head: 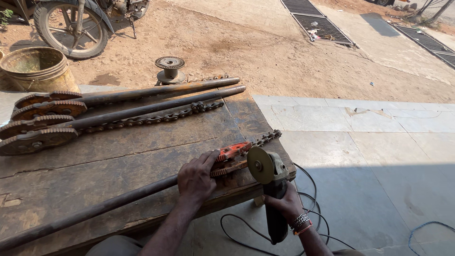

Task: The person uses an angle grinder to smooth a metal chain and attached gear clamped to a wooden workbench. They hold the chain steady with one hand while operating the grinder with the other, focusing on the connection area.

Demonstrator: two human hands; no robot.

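My left hand [196, 179] presses down on a long rusty shaft [95, 211] lying across a worn metal workbench [123, 151], right beside the orange-painted sprocket [232, 154] at the shaft's end. My right hand [286, 204] grips the black body of an angle grinder [274, 189]. Its round disc [259, 165] sits close to the sprocket at the bench's right edge. A roller chain [266, 137] lies just behind the sprocket.
Two more shafts with rusty sprockets [42, 118] and a chain [156, 117] lie at the bench's far side. A bucket [38, 68], a motorcycle wheel [71, 26] and a gear hub [169, 68] stand on dirt beyond. Black cable [246, 237] loops over the tiled floor.
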